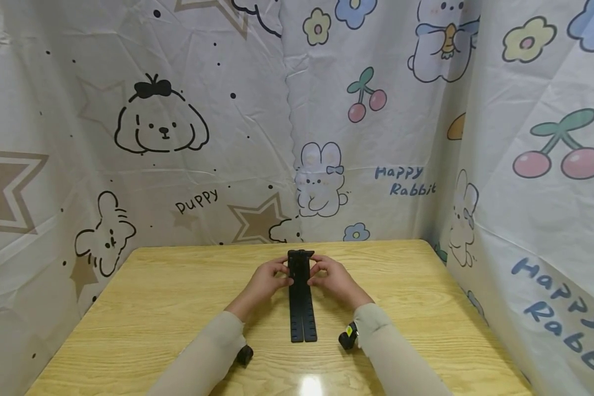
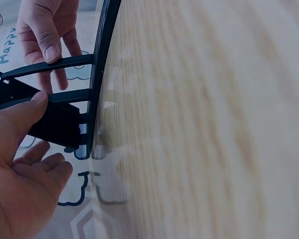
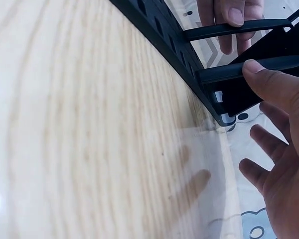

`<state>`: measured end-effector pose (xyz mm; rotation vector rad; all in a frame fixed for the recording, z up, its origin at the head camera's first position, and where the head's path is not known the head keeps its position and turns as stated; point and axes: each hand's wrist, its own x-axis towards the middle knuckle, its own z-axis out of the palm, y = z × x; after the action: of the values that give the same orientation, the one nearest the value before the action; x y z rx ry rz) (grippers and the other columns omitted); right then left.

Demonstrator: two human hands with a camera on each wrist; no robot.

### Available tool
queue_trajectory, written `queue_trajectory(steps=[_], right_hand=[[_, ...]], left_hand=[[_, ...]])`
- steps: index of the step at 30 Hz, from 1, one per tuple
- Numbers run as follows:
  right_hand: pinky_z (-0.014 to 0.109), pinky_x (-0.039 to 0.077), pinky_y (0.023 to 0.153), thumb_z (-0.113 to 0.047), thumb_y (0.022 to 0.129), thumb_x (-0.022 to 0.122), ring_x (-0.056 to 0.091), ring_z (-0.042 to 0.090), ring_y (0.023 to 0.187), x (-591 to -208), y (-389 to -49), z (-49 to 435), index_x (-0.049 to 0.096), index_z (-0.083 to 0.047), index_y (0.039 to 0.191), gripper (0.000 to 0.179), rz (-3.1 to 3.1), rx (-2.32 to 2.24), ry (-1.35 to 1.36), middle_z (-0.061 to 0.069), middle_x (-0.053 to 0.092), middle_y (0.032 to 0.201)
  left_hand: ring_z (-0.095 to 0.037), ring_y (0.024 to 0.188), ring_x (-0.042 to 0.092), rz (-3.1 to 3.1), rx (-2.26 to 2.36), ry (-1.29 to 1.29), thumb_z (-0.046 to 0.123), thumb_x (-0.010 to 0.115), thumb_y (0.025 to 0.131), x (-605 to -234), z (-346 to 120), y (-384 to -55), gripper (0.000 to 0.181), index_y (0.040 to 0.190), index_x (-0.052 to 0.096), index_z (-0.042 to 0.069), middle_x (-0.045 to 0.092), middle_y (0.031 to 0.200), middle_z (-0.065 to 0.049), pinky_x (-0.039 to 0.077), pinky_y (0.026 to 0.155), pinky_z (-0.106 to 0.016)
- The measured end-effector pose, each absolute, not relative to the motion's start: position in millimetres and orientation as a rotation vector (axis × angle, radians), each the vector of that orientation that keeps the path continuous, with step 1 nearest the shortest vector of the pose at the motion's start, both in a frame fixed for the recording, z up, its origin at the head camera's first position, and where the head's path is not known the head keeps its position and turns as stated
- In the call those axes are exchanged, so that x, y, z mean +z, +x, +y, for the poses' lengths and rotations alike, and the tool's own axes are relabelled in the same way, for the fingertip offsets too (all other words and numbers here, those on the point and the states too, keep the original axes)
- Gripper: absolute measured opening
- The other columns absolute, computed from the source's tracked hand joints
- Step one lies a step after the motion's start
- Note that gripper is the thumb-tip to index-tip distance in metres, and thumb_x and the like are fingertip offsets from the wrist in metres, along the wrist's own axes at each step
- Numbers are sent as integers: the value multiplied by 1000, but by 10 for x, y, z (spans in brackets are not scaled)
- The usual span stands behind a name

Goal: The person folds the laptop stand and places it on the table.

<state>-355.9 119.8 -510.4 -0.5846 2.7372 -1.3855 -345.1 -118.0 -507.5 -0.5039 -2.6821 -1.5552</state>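
A black plastic folding stand (image 1: 302,308) stands on the table, its long slotted base flat and pointing toward me. At its far end a panel (image 2: 60,122) slants up from the base, and two thin support struts run between them. My left hand (image 1: 268,279) pinches the strut on its side, thumb on top. On the other side my right hand (image 1: 335,279) pinches the second strut (image 3: 224,73) near its middle, thumb on it. The other fingers of the right hand spread loosely below, apart from the stand. The index fingers are partly hidden behind the struts.
The stand's far end is close to the back edge of the light wooden table (image 1: 188,286). A printed curtain (image 1: 247,137) hangs behind and along both sides. Black wrist cameras (image 1: 347,336) sit under both sleeves, near the tabletop.
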Motion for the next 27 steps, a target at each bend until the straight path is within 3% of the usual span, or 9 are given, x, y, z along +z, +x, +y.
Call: queue_trajectory(steps=[13, 19, 27], right_hand=[[56, 26, 123, -17, 87, 83, 35, 35, 150, -5122, -3615, 1206, 72, -21, 82, 13, 2740, -1379, -566, 3, 50, 156], [57, 26, 123, -15, 87, 83, 37, 35, 149, -5130, -3662, 1211, 71, -21, 81, 14, 2749, -1381, -570, 5, 51, 155], [57, 26, 123, -14, 89, 81, 38, 35, 149, -5106, -3701, 1205, 70, -19, 82, 14, 2739, -1389, -571, 5, 53, 152]], left_hand=[[-38, 145, 44, -2659, -1607, -503, 6, 80, 87, -5099, -1183, -3548, 5, 85, 77, 9, 52, 154, -11, 37, 119, -51], [-39, 143, 46, -2606, -1646, -550, 1, 78, 87, -5080, -1172, -3562, 6, 85, 73, 3, 54, 151, -15, 39, 117, -51], [-35, 139, 51, -2584, -1689, -510, 3, 79, 88, -5097, -1166, -3622, 6, 90, 75, 0, 60, 145, -12, 41, 115, -52]])
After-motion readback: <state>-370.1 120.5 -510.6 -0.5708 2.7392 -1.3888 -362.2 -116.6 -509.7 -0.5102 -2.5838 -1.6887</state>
